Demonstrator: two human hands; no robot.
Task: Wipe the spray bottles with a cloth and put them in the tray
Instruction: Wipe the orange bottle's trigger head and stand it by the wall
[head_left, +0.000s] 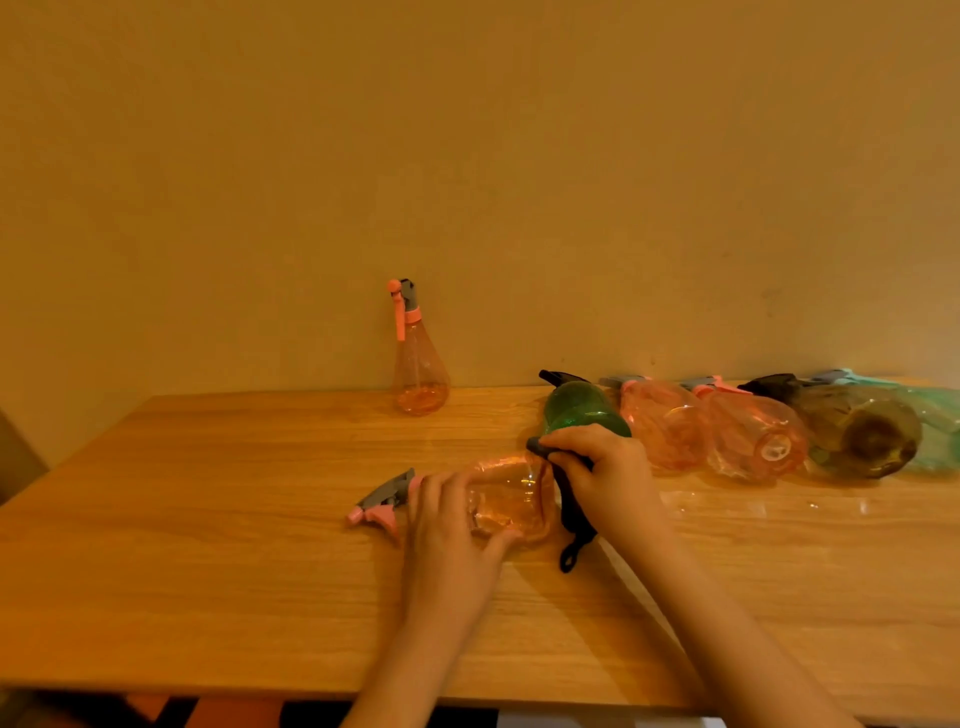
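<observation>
A clear orange spray bottle (511, 499) lies on its side on the wooden table (208, 545), its grey and pink trigger head pointing left. My left hand (447, 519) grips the bottle around its neck and body. My right hand (602, 478) holds a dark cloth (571, 525) against the bottle's base end, and a loop of the cloth hangs onto the table. Another orange spray bottle (418, 364) stands upright by the wall. No tray is in view.
A row of bottles lies at the back right: a green bottle (579, 408), two orange ones (665, 426) (753, 441), a brown bottle (857, 431) and a pale green one (935, 410). The table's front edge runs near the bottom of the view.
</observation>
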